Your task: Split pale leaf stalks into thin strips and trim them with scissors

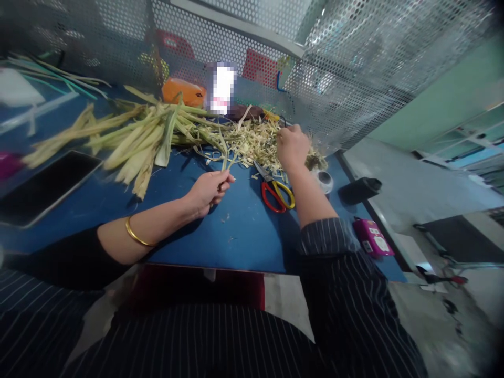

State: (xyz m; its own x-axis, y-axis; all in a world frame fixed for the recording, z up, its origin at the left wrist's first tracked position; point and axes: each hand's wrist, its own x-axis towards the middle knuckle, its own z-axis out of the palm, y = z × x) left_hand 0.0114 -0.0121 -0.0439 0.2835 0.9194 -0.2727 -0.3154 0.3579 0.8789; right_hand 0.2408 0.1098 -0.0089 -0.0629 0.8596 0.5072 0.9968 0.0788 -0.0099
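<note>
My left hand (210, 191) is closed, its fingertips pinching thin pale-green plant strips (225, 156) that stick up toward the heap. My right hand (293, 146) hangs over the right part of a heap of short cut plant bits (252, 140). Its fingers are curled, and whatever they hold is hidden behind the hand. Between the hands, scissors (271, 191) with one red and one yellow handle lie on the blue table (197, 239), blades toward the heap. A bundle of long yellowish-green stalks and leaves (137, 134) lies left of the heap.
A perforated metal screen (252, 37) rises behind the table. At the back are an orange packet (183, 93) and a lit, blurred-out screen (222, 86). A dark tablet-like slab (47, 186) lies left. A white roll (323, 181), black roll (360, 190) and magenta packet (373, 237) are right.
</note>
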